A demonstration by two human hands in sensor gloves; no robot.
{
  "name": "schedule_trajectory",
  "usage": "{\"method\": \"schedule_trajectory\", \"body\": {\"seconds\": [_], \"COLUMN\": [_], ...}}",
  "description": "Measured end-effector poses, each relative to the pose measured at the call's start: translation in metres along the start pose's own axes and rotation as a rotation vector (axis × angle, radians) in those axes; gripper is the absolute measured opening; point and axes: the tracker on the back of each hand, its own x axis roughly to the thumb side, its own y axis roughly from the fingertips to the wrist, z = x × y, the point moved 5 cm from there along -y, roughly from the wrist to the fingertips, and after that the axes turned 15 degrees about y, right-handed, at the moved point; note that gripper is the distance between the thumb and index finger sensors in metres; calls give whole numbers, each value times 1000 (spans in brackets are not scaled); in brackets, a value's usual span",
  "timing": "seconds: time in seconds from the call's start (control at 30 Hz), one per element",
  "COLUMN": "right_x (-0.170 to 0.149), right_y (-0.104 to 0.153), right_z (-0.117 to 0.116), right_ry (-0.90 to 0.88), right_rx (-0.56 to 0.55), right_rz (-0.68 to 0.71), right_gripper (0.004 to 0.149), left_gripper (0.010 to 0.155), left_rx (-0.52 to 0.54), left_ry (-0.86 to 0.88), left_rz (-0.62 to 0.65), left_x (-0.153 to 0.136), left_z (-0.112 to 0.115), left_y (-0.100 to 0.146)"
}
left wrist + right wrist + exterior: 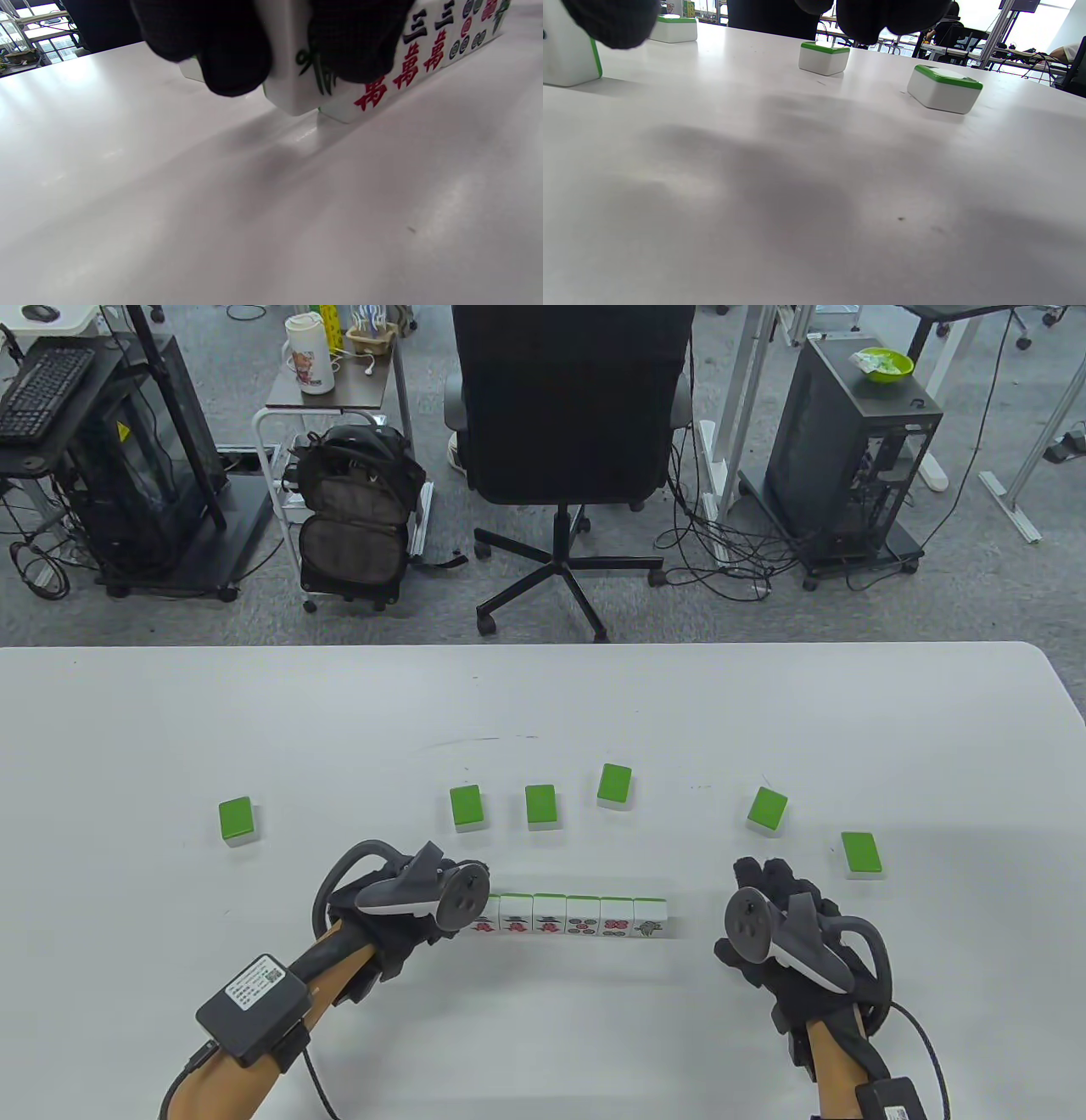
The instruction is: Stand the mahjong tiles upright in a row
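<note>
A row of several upright white mahjong tiles (pixel 584 916) stands near the front of the table, faces towards me. My left hand (pixel 441 901) is at the row's left end. In the left wrist view its fingers (pixel 237 55) pinch a tile with a green mark (pixel 292 89) right against the end tile of the row (pixel 373 91). Whether that tile's bottom edge touches the table I cannot tell. My right hand (pixel 768 899) hovers empty, a short way right of the row's right end (pixel 564 59), fingers (pixel 891 17) apart.
Several green-backed tiles lie flat behind the row: one far left (pixel 236 820), three in the middle (pixel 467 808) (pixel 540 806) (pixel 614 786), two at the right (pixel 768 812) (pixel 862 854). The white table's far edge (pixel 543 646) faces a black office chair (pixel 567 407).
</note>
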Motion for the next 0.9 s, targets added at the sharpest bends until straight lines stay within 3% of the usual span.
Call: {"method": "schedule_trajectory", "body": {"seconds": [0.6,0.9], "right_x": [-1,-1], "right_y": [1,0], "right_z": [-1,-1], "right_ry": [8,13], "right_rx": [19,26], "right_rz": [-6,-7], "right_gripper": [95,95], "left_gripper": [77,89], "left_rx": [-1,-93], "left_ry": [52,67], "left_rz": [-15,-40], "left_x": [-8,-12], "left_z": [16,11], "left_y": [-13,0]}}
